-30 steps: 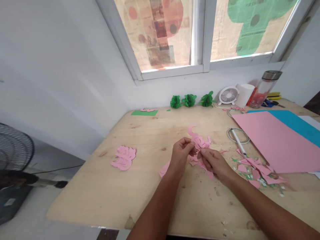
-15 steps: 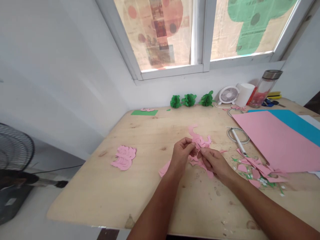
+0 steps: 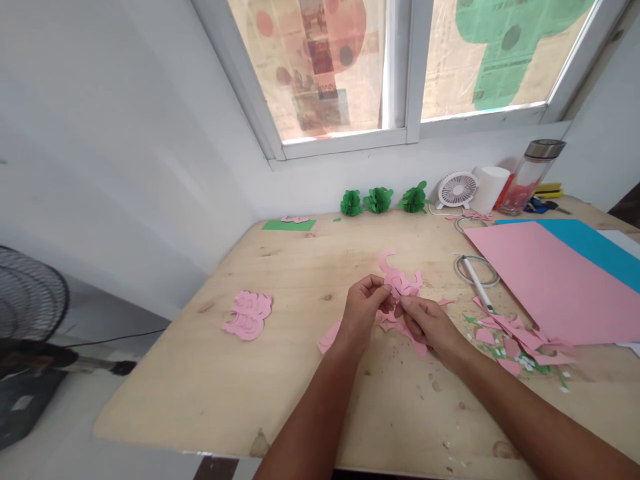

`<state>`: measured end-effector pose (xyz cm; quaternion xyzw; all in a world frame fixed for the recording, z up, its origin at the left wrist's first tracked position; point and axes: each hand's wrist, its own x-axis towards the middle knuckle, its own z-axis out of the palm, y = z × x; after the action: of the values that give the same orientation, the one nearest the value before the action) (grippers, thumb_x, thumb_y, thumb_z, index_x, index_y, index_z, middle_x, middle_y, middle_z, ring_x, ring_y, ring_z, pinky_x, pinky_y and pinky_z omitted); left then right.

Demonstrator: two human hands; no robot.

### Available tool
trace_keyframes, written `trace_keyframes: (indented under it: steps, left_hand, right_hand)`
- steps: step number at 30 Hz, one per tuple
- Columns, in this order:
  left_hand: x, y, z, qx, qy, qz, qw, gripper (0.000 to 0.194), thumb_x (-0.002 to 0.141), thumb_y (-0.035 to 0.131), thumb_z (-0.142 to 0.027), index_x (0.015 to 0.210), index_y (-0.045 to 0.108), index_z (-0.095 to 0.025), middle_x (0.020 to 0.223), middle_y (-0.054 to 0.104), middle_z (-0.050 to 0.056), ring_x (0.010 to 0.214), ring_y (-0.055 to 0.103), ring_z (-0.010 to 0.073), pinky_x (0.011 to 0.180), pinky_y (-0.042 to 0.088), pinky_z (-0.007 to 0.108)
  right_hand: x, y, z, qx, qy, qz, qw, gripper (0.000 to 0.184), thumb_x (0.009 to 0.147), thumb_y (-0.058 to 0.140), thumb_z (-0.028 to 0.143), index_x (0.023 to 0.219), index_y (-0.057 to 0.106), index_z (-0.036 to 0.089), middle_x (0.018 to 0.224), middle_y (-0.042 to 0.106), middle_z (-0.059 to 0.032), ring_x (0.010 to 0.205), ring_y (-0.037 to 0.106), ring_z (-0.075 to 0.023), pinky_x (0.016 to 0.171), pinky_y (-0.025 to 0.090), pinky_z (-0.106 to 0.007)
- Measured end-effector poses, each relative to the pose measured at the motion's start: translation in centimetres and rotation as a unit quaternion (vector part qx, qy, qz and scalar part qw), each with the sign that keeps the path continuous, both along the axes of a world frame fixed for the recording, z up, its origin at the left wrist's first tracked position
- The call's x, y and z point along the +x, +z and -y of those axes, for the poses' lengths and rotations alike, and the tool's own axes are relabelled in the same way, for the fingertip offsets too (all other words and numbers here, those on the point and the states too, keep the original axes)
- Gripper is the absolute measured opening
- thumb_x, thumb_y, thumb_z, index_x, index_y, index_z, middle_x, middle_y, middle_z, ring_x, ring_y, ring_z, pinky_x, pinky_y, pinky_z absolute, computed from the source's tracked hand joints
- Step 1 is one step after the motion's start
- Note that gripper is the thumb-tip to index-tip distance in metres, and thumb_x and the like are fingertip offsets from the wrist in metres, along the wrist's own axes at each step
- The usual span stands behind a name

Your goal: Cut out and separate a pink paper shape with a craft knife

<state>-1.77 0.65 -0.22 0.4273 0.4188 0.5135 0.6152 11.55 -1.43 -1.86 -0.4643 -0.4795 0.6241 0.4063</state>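
My left hand (image 3: 367, 303) pinches a curvy pink paper cutout (image 3: 399, 280) between thumb and fingers, a little above the table. From the other side my right hand (image 3: 425, 323) has its fingertips closed on the lower edge of the same cutout, close to the left fingertips. What lies exactly between the fingers is partly hidden. Beneath the hands lie more pink paper pieces (image 3: 393, 323), and another pink piece (image 3: 329, 337) shows beside my left wrist. Farther left rests a stack of layered pink cutouts (image 3: 247, 315).
Pink and green scraps (image 3: 520, 343) lie at the right, beside a white pen-like tool (image 3: 477, 283) and a large pink sheet (image 3: 555, 280). Along the wall stand green paper figures (image 3: 378, 200), a small white fan (image 3: 457, 190) and a glass bottle (image 3: 531, 177).
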Motion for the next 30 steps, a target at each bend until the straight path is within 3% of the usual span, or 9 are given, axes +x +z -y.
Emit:
trace_keyframes:
  steps: [30]
  left_hand:
    - [0.06,0.13,-0.01,-0.01,0.004,-0.007,1.0,0.019,0.063,0.065,-0.03,0.066,0.052,-0.016,0.052,0.054,-0.001,0.048,0.048,0.009,0.051,0.039,0.023]
  right_hand:
    - [-0.04,0.01,0.05,0.004,0.002,0.012,1.0,0.037,0.078,0.047,0.051,0.067,0.053,0.016,0.039,0.03,0.0086,0.036,0.023,-0.0063,0.036,0.014,-0.02]
